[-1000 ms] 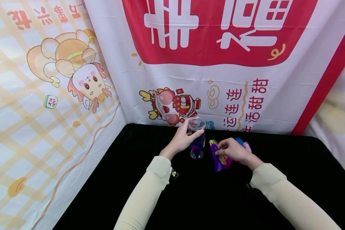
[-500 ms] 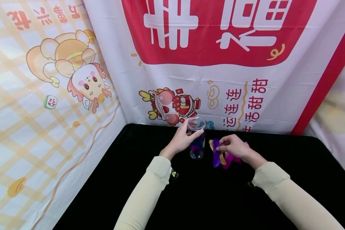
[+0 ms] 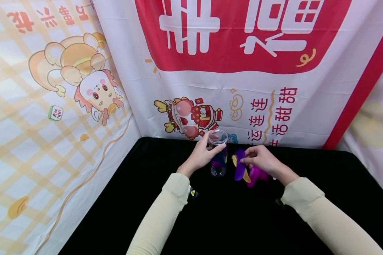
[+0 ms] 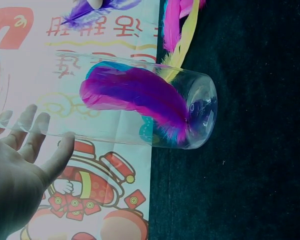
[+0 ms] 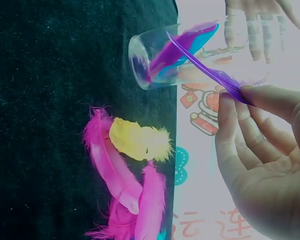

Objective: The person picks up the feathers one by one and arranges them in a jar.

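My left hand [image 3: 201, 154] grips the upper part of a tall clear plastic cup [image 3: 218, 171], which stands upright on the table with its mouth up. Pink, purple and blue feathers [image 4: 132, 95] lean inside the cup, showing through its wall in both wrist views. A purple feather [image 5: 202, 67] is pinched between thumb and forefinger of my right hand [image 3: 264, 162], just to the right of the cup and apart from it. On the table below that hand lie a yellow feather [image 5: 129, 139] and several pink feathers [image 5: 110, 170], with a bit of blue showing among them.
A black cloth [image 3: 236, 219] covers the table. Close behind the cup hangs a white and red printed sheet [image 3: 236, 81]. Another printed sheet [image 3: 60, 141] closes off the left side.
My right hand has lifted the purple feather up off the pile, drawing it slightly upward and away from the other feathers. The left hand and the cup have stayed in place.
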`<state>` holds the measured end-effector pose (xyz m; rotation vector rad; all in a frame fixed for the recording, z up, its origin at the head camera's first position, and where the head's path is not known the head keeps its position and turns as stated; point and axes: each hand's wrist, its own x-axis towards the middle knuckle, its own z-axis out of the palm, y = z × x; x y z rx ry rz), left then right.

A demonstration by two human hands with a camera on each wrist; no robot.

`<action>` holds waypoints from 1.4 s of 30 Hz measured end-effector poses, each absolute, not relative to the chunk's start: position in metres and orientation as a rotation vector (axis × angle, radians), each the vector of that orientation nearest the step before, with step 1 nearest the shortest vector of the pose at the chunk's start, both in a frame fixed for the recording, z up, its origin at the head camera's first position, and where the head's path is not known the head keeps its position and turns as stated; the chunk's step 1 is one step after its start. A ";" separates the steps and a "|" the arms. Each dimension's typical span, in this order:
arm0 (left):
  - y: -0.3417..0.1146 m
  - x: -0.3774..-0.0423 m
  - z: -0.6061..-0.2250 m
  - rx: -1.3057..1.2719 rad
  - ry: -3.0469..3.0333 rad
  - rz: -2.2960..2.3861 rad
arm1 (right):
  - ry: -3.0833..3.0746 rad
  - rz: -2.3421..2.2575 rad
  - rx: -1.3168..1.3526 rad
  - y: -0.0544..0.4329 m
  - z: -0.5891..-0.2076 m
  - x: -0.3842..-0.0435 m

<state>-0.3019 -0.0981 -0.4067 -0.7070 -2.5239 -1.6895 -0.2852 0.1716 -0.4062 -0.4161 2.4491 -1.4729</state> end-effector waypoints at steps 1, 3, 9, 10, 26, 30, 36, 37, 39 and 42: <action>-0.098 -0.302 -0.406 -0.707 -2.523 -1.691 | 2.449 -1.481 -0.414 0.171 -0.405 -0.285; -0.098 -0.302 -0.406 -0.703 -2.524 -1.686 | 2.455 -1.485 -0.410 0.171 -0.403 -0.284; -0.098 -0.302 -0.405 -0.695 -2.529 -1.678 | 2.472 -1.492 -0.409 0.172 -0.396 -0.282; -0.098 -0.302 -0.405 -0.695 -2.530 -1.677 | 2.472 -1.496 -0.410 0.172 -0.395 -0.282; -0.098 -0.303 -0.407 -0.692 -2.532 -1.688 | 2.453 -1.487 -0.418 0.173 -0.386 -0.286; -0.098 -0.304 -0.409 -0.699 -2.526 -1.693 | 2.432 -1.494 -0.425 0.172 -0.384 -0.288; -0.098 -0.305 -0.409 -0.704 -2.521 -1.692 | 2.472 -1.499 -0.472 0.171 -0.379 -0.290; -0.098 -0.305 -0.409 -0.706 -2.518 -1.694 | 2.476 -1.503 -0.478 0.170 -0.377 -0.290; -0.098 -0.305 -0.409 -0.703 -2.518 -1.696 | 2.485 -1.502 -0.491 0.170 -0.375 -0.290; -0.098 -0.305 -0.409 -0.700 -2.521 -1.694 | 2.490 -1.514 -0.496 0.168 -0.371 -0.289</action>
